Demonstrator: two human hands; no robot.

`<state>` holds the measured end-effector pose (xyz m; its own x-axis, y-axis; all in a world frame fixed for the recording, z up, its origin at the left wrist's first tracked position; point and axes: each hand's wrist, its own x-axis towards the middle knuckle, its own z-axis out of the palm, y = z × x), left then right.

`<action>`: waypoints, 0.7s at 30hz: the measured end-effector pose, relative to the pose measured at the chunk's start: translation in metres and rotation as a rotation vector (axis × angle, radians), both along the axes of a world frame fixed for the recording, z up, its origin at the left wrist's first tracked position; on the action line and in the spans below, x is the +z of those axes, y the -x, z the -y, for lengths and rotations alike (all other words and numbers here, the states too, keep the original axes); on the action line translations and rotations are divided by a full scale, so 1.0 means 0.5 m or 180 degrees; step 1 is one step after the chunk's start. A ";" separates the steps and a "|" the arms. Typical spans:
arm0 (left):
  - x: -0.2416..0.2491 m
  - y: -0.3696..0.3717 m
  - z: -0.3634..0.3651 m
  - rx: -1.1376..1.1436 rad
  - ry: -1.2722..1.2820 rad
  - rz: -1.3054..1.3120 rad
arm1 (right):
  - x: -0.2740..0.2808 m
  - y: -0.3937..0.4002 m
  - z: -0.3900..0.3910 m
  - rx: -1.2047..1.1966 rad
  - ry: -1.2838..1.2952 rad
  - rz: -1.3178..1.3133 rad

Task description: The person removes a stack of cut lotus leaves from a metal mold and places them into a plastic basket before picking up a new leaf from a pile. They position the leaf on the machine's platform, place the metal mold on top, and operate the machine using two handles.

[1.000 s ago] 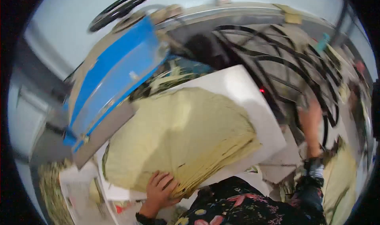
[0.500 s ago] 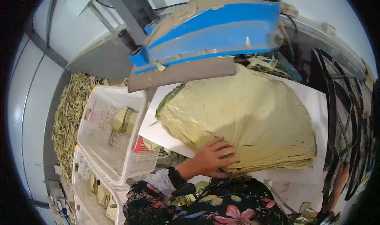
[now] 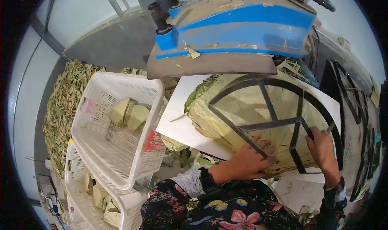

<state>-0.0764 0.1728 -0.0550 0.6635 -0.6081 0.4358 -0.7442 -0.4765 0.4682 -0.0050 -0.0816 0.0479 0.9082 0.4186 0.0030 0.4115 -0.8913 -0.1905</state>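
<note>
A stack of large dried leaves (image 3: pixel 210 121), yellow-green and folded into a fan, lies on a white board (image 3: pixel 173 128). Above it is a fan-shaped black metal frame (image 3: pixel 268 125) with inner bars, like a cutting die. My right hand (image 3: pixel 322 151) is closed around one of its bars on the right side. My left hand (image 3: pixel 250 159) lies with fingers spread on the near edge of the leaf stack, where the frame's left bar overlaps it.
A blue press head (image 3: pixel 242 34) with a brown plate hangs over the board's far side. White plastic baskets (image 3: pixel 139 161) with cut leaf bundles (image 3: pixel 129 115) stand at the left, beside a heap of leaf pieces (image 3: pixel 60 117). More black frames (image 3: pixel 363 129) lean at the right.
My right hand has brought the black frame from the right side to over the leaf stack. My left hand stays on the near edge of the leaves. The camera view has shifted.
</note>
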 end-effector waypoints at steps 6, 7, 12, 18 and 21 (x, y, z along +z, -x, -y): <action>0.002 0.000 -0.005 -0.0084 -0.0283 -0.0091 | -0.015 -0.038 -0.068 0.0088 0.0177 -0.0001; -0.002 -0.001 0.001 -0.0086 -0.0382 -0.0040 | -0.020 -0.042 -0.066 0.0156 0.0175 0.0073; 0.017 -0.001 0.000 0.0014 -0.0533 -0.0163 | -0.060 -0.079 -0.036 0.0569 -0.0044 0.0020; 0.020 -0.003 0.014 -0.0002 -0.1000 -0.0024 | -0.078 -0.078 -0.052 0.0638 0.0794 0.1265; 0.033 0.001 0.024 0.0103 -0.0848 0.0193 | -0.089 -0.075 -0.053 0.0563 0.0562 0.1471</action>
<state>-0.0771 0.1610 -0.0385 0.6621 -0.6855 0.3029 -0.7494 -0.6008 0.2783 0.0325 -0.0551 0.0035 0.7442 0.5958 0.3022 0.5642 -0.8027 0.1933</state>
